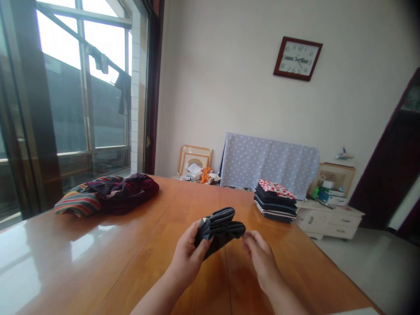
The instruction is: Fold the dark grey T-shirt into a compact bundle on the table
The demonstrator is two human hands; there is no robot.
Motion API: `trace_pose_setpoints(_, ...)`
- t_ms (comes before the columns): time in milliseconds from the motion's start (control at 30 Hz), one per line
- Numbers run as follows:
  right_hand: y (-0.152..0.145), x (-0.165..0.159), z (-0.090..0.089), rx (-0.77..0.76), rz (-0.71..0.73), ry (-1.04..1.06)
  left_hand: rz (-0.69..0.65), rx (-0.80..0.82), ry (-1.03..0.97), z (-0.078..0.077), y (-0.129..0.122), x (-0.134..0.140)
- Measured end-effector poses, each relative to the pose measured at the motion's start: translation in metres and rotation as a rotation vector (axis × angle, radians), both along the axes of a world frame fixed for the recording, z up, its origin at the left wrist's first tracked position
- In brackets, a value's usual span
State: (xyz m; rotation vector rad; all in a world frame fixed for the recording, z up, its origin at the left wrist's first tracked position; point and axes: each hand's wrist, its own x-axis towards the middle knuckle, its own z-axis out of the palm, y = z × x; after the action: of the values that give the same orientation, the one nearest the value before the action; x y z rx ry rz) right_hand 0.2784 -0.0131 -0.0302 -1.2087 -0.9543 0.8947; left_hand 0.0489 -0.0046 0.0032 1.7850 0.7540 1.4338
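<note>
A dark grey-blue garment (pixel 220 228), folded into a thick, compact bundle, is held up above the wooden table (pixel 157 271). My left hand (pixel 188 253) wraps round the bundle's left end, thumb in front. At its right end, my right hand (pixel 260 256) is closed with the fingertips pinched against the fabric's edge; the exact grip is partly hidden. Farther back on the right stands a neat stack of folded clothes (pixel 274 203), topped by a red-and-white patterned piece. A loose heap of dark purple and striped clothing (pixel 127 192) lies at the back left.
Behind the table, a pale blue dotted cloth (pixel 269 159) drapes over something. A low white cabinet (pixel 331 218) with small items on top stands at the right. Glass windows (pixel 85 96) line the left side, and a clock (pixel 298 58) hangs on the wall.
</note>
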Motion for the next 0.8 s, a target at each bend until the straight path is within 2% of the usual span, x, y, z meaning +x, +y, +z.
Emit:
trace_pose_setpoints(33,0.001,0.001,-0.003,-0.093,0.013,0.035,0.052,0.064,0.074,-0.002,0.001,-0.001)
trace_pose_setpoints(100,0.000,-0.001,-0.004,-0.280,0.181,0.178,0.128,0.186,0.243,-0.007,0.003,-0.003)
trace_pose_setpoints(167,-0.001,-0.004,-0.002,-0.364,0.380,0.345,0.148,0.272,0.413,-0.009,0.003,-0.002)
trace_pose_setpoints(200,-0.001,-0.006,-0.001,-0.363,0.434,0.414,0.134,0.295,0.490,-0.010,0.003,-0.001)
trace_pose_setpoints(300,0.000,-0.008,0.002,-0.294,0.419,0.514,0.028,0.310,0.674,-0.009,-0.002,0.006)
trace_pose_setpoints(433,0.004,-0.006,-0.005,-0.241,0.363,0.419,-0.159,0.297,0.793,-0.007,-0.014,0.019)
trace_pose_setpoints(500,0.006,-0.004,-0.010,-0.218,0.321,0.349,-0.226,0.288,0.757,-0.007,-0.017,0.021)
trace_pose_setpoints(567,0.007,-0.002,-0.013,-0.208,0.256,0.290,-0.199,0.253,0.644,-0.009,-0.014,0.020)
trace_pose_setpoints(633,0.007,0.000,-0.016,-0.220,0.222,0.246,-0.064,0.169,0.490,-0.013,-0.005,0.015)
trace_pose_setpoints(733,0.007,0.003,-0.017,-0.212,0.233,0.200,0.181,-0.056,0.248,-0.020,0.016,0.004)
trace_pose_setpoints(800,0.008,0.005,-0.017,-0.183,0.232,0.169,0.262,-0.224,0.129,-0.023,0.027,-0.003)
